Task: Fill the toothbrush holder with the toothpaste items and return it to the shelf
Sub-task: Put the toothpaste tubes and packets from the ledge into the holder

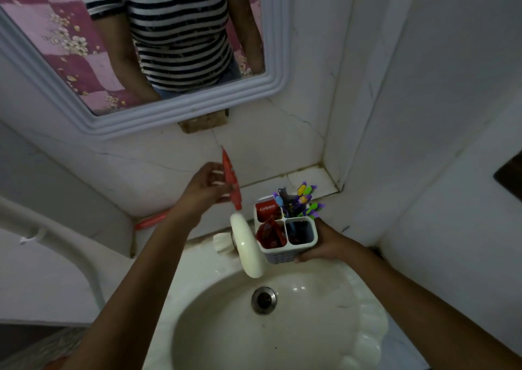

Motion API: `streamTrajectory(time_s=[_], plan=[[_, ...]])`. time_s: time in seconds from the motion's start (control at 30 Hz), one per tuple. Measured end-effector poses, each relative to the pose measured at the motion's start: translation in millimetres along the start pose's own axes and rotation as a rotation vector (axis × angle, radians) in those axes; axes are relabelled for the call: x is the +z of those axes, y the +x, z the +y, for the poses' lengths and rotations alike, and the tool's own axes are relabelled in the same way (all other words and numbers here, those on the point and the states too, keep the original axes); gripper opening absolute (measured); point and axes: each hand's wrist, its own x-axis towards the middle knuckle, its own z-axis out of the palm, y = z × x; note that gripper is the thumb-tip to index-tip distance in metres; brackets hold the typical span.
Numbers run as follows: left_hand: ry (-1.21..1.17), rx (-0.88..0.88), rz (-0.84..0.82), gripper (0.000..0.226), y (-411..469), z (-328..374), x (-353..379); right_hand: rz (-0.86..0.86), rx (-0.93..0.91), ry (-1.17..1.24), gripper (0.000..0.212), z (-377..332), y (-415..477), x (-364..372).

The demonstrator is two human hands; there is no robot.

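Note:
My right hand (329,244) grips a white four-compartment toothbrush holder (293,252) above the sink's back edge. Its back left slot holds a red Colgate tube (267,208), its front left slot a crumpled red tube (271,234), its back right slot several colourful toothbrushes (303,200). The front right slot looks dark and I cannot tell what is in it. My left hand (207,189) holds a flat red toothpaste tube (231,180) upright, to the left of the holder and above the tap. The tiled shelf (308,177) lies just behind the holder.
A cream tap (247,245) curves over the white sink (367,313) with its metal drain (264,299). A mirror (158,115) in a white frame hangs above, showing a person in a striped shirt. An orange item (152,220) lies on the ledge at left. White pipe at far left.

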Motion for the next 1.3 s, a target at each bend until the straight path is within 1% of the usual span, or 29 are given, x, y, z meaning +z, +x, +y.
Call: streamTrajectory(time_s=[0.07,0.13,0.2,0.27,0.37,0.47,0.53,0.6,0.7,0.77,0.87,0.93,1.0,1.1,1.17,1.23,1.3], plan=[[0.030,0.155,-0.095,0.040,-14,34,9,-0.002,-0.002,0.003,0.102,-2,-1,0],[0.048,0.245,-0.194,0.039,-23,58,21,-0.008,-0.001,0.004,0.102,-4,-2,0],[0.087,0.245,-0.275,0.035,-30,73,37,-0.019,0.004,0.022,0.100,-8,-5,0],[0.211,0.245,-0.340,0.034,-33,78,56,-0.023,-0.007,0.040,0.099,-11,-7,-1],[0.466,0.317,-0.340,0.034,-33,69,80,-0.024,-0.019,0.028,0.099,-14,-7,-2],[0.701,0.306,-0.298,0.034,-31,57,96,-0.034,-0.009,0.021,0.098,-18,-9,-2],[0.814,0.300,-0.293,0.037,-31,50,105,-0.033,-0.012,0.021,0.100,-19,-9,-3],[0.877,0.318,-0.302,0.033,-31,45,110,-0.031,-0.029,0.031,0.101,-22,-12,-3],[0.855,0.312,-0.314,0.027,-29,39,108,-0.019,-0.055,0.029,0.099,-25,-13,-4],[0.789,0.302,-0.277,0.025,-27,40,99,-0.017,-0.059,0.040,0.095,-28,-14,-4],[0.599,0.286,-0.185,0.018,-24,45,71,-0.011,-0.044,0.088,0.091,-26,-16,-3],[0.465,0.242,-0.069,0.013,-18,38,41,-0.019,-0.034,0.103,0.095,-24,-16,-3],[0.428,0.194,0.089,0.009,-9,20,5,-0.020,-0.037,0.094,0.096,-21,-14,-2],[0.506,0.056,0.269,0.007,5,-28,-51,-0.024,-0.022,0.094,0.096,-14,-11,-1],[0.658,-0.032,0.346,0.021,12,-62,-83,-0.024,-0.023,0.074,0.097,-8,-8,-1],[0.865,-0.112,0.366,0.038,18,-92,-106,-0.023,-0.018,0.042,0.099,-3,-5,-1],[1.015,-0.188,0.333,0.051,24,-113,-118,-0.021,-0.014,0.007,0.100,1,-2,-2]])
